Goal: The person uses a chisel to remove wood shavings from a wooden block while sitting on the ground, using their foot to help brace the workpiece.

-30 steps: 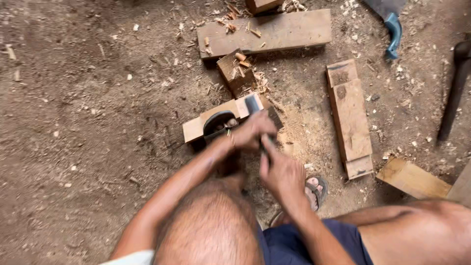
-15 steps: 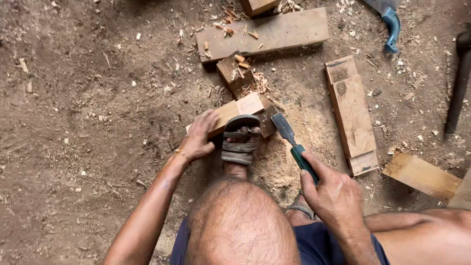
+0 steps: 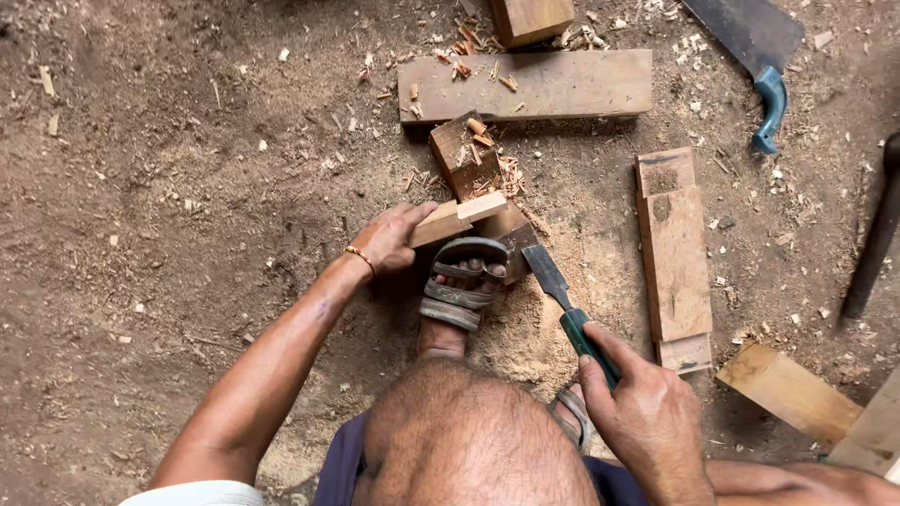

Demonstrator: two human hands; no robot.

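1. Left hand [image 3: 392, 239] clamped on pale notched wooden block [image 3: 457, 217], lying on dirt ground [image 3: 187, 234], pinned under sandalled foot [image 3: 459, 286] for steadiness.
2. Right hand [image 3: 647, 422] closed around green-handled flat steel chisel [image 3: 562, 305], blade angled toward block, apart from it.

there is 1 view only, from a camera worn on the person's head, so no second view overlaps with it. it faces almost straight down at the dirt ground [image 3: 169, 234], with the person's own knee [image 3: 469, 431] filling the bottom edge right under the lens, and it sits close enough that the left hand [image 3: 389, 239] and right hand [image 3: 647, 422] show at arm's reach. the far edge cuts off a saw [image 3: 759, 56] and a wood block [image 3: 530, 19] at the top.
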